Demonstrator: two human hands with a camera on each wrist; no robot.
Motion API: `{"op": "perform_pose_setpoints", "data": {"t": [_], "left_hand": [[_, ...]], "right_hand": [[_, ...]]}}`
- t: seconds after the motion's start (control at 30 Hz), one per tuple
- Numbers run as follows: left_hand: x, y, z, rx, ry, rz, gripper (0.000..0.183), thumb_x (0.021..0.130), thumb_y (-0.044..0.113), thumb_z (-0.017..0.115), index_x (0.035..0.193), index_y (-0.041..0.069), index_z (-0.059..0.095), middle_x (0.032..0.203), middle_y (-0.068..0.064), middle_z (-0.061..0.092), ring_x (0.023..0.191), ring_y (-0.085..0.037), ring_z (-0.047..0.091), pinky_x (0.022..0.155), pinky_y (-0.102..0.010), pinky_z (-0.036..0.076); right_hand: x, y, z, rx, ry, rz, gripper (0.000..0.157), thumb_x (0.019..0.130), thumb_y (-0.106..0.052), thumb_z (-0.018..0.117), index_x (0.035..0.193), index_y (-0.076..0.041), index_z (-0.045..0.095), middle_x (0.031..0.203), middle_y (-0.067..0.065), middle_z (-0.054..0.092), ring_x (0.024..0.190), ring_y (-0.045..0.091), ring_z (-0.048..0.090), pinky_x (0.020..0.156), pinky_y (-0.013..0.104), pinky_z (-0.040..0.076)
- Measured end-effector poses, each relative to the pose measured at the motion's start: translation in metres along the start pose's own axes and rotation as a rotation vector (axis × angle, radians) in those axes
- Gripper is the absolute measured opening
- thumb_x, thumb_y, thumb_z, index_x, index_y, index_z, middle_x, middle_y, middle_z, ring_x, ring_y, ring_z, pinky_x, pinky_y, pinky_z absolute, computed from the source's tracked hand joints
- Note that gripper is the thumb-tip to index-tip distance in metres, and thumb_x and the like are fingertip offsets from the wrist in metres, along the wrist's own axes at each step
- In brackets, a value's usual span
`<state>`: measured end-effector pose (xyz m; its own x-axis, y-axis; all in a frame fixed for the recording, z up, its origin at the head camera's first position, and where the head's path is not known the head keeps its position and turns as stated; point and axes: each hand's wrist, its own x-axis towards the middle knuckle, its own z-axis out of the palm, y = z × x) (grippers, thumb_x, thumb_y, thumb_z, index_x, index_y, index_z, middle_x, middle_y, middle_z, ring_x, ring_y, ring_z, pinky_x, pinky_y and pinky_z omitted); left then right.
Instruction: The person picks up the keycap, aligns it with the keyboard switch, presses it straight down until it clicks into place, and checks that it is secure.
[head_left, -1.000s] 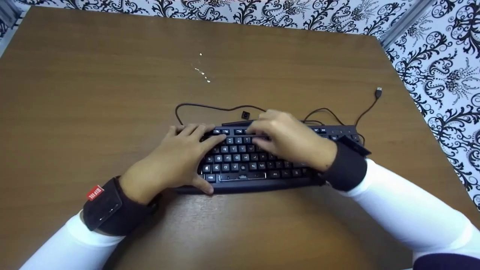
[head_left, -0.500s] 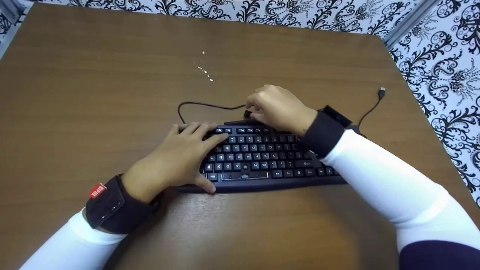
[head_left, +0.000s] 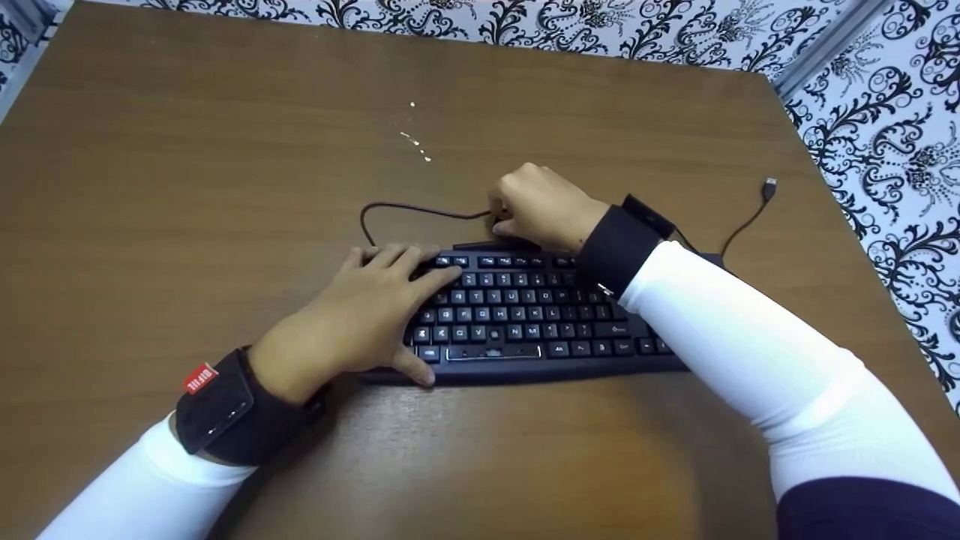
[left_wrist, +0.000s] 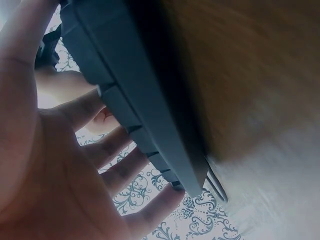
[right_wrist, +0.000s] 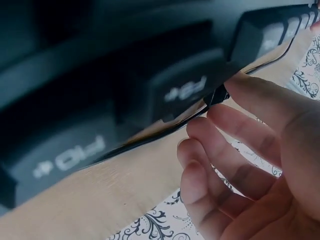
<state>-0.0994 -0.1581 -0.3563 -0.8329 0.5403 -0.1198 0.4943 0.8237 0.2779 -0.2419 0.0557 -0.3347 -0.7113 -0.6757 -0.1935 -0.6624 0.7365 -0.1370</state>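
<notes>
My left hand (head_left: 356, 319) holds the left end of a black keyboard (head_left: 525, 315), its thumb on the front edge and its fingers spread over the keys towards the back. In the left wrist view these fingers (left_wrist: 117, 170) meet the keyboard's side. Behind the back edge, my right hand (head_left: 544, 206) pinches a small black keycap (right_wrist: 216, 96) between thumb and forefinger. Its other fingers are bent and hold nothing. The head view mostly hides the keycap behind the hand. One key position (head_left: 494, 334) in the bottom letter row lacks its cap.
A black cable (head_left: 420, 208) loops behind the keyboard. Its USB plug (head_left: 769, 189) lies at the right on the brown table (head_left: 225, 150). Small bright spots (head_left: 416, 142) show farther back. Patterned black-and-white wallpaper (head_left: 900, 150) stands beyond the table's edges.
My right hand has moved from above the keys to behind the keyboard and taken hold of the keycap that lay there. The left hand stays on the keyboard.
</notes>
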Motion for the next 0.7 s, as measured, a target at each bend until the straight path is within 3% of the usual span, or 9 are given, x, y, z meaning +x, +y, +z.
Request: {"op": "perform_pose_setpoints", "data": {"t": [0.43,0.7], "left_hand": [[0.000,-0.001,0.002,0.006,0.013,0.011,0.123,0.054,0.069,0.085,0.156,0.019,0.036,0.158,-0.016,0.037,0.143,-0.039,0.037,0.110,-0.072,0.031],[-0.001,-0.002,0.002,0.013,0.020,0.011,0.123,0.054,0.069,0.085,0.156,0.019,0.036,0.157,-0.016,0.038,0.143,-0.039,0.038,0.110,-0.072,0.031]], "right_hand": [[0.000,0.003,-0.001,0.012,-0.001,-0.013,0.010,0.088,-0.009,0.072,0.095,-0.002,0.075,0.095,0.014,0.075,0.086,0.029,0.071,0.078,0.041,0.059],[-0.001,0.014,-0.005,0.046,0.084,-0.005,0.012,0.083,-0.002,0.071,0.095,-0.001,0.071,0.091,0.014,0.074,0.083,0.028,0.069,0.075,0.041,0.058]]}}
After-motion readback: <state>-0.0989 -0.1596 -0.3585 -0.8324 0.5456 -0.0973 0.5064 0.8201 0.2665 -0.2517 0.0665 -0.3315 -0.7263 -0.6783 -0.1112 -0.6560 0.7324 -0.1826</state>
